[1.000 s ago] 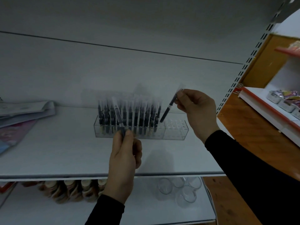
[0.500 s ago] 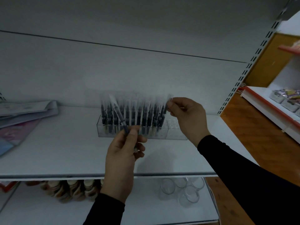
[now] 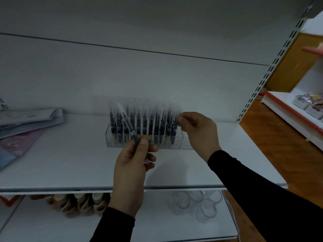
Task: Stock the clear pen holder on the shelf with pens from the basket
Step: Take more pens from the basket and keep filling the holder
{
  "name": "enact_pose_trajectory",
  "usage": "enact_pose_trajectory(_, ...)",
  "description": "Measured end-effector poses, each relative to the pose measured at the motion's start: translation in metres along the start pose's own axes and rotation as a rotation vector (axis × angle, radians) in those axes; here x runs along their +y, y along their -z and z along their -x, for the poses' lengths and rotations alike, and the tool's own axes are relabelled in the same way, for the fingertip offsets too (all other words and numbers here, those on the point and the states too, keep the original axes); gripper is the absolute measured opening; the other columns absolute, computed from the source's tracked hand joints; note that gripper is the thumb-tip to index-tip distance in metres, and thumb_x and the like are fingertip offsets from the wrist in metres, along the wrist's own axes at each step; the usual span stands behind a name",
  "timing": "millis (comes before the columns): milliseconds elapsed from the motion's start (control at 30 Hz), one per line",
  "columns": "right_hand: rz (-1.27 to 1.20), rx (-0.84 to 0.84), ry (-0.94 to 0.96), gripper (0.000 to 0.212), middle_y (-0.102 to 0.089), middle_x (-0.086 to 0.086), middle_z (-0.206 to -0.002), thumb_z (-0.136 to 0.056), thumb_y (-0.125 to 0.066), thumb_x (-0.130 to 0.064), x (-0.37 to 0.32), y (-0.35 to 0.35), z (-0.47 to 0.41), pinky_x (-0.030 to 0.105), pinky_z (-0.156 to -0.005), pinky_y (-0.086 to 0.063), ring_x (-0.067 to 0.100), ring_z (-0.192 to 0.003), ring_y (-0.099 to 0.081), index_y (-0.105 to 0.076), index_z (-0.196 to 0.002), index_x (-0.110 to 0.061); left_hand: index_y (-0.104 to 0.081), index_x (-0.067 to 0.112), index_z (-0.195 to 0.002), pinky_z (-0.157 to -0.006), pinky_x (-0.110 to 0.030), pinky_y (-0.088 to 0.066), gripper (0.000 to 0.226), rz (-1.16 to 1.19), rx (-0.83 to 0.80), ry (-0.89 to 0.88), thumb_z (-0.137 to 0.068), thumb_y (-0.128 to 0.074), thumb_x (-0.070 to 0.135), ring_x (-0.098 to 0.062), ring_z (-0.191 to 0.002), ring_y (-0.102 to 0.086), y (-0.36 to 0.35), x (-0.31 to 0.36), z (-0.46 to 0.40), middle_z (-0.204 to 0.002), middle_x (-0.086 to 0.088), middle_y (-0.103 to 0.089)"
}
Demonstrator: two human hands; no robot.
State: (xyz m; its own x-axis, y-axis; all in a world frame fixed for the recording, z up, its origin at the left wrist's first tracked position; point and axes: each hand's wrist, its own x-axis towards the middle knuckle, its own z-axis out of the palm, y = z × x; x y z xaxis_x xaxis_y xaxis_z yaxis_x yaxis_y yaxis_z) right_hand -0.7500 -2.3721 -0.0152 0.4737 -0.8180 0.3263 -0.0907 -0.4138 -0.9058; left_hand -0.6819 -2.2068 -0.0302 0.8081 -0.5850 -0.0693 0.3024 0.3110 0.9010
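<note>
Clear rectangular plastic pen holder (image 3: 187, 143): stands on white metal shelf (image 3: 70, 165), its left and middle slots filled with upright dark pens, right end vacant. Left hand (image 3: 130, 165): in front of holder, pinching one dark clear-capped pen (image 3: 128, 124), tilted. Right hand (image 3: 199, 131): at holder's right end, fingertips gripping the cap of the rightmost pen (image 3: 174, 127).

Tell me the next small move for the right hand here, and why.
Probably let go of the pen: the right hand pinches its top and it already stands in the holder beside the last filled row. The left hand holds another pen, ready to go in.
</note>
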Motion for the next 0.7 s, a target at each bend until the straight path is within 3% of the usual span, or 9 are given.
enact_pose_trajectory(100, 0.000, 0.006, -0.006, 0.006, -0.072, -0.012, -0.083, -0.091, -0.067, -0.020, 0.0015, -0.0007, 0.0004, 0.012, -0.073, -0.053, 0.004, -0.076, -0.068, -0.070, -0.091, -0.026, -0.068, 0.016, -0.098, -0.060, -0.025, -0.045, 0.017, -0.006, -0.001, 0.003, -0.095, -0.052, 0.021, -0.011, -0.060, -0.053, -0.0008, -0.0007, 0.0002, -0.072, 0.000, -0.067)
enact_pose_trajectory(267, 0.021, 0.017, 0.023, 0.017, -0.071, -0.015, -0.082, -0.091, -0.066, -0.022, 0.0016, -0.0011, 0.0015, 0.012, -0.074, -0.052, 0.005, -0.076, -0.068, -0.066, -0.083, -0.036, -0.070, 0.017, -0.094, -0.060, -0.026, -0.046, 0.016, -0.016, 0.004, 0.008, -0.094, -0.055, 0.023, -0.011, -0.062, -0.054, 0.0001, -0.0017, 0.0002, -0.075, -0.002, -0.068)
enact_pose_trajectory(700, 0.031, 0.008, 0.002, 0.005, -0.072, -0.011, -0.083, -0.092, -0.065, -0.023, 0.0020, 0.0022, 0.0065, 0.007, -0.068, -0.049, 0.002, -0.074, -0.068, -0.070, -0.091, -0.025, -0.071, 0.018, -0.091, -0.062, -0.028, -0.046, 0.015, -0.071, -0.014, 0.003, -0.093, -0.056, 0.020, -0.014, -0.065, -0.054, -0.0024, -0.0050, 0.0026, -0.076, -0.002, -0.069)
